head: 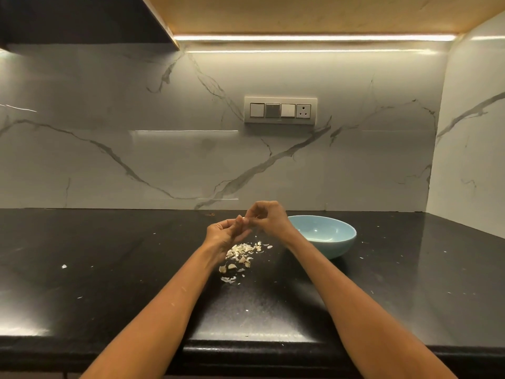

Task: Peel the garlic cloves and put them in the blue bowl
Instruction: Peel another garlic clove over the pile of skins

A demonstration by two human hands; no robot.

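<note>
Peeling in hand: small pale garlic clove (245, 220) pinched between left hand (224, 233) and right hand (269, 218), held above the black stone counter (109, 255), well back from its front edge. Fingers of both curled onto the clove, right fingertips (250, 214) seemingly picking at its skin. Heap of papery white peels and cloves (240, 254) directly below. Glossy light-blue ceramic bowl (328, 243) just right of the hands, no cloves visible inside. Next, probably: stripping the remaining skin, then dropping the clove rightward into the bowl.

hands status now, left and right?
Left hand: fingers curled, pinching a garlic clove.
Right hand: fingers pinching the same clove.
</note>
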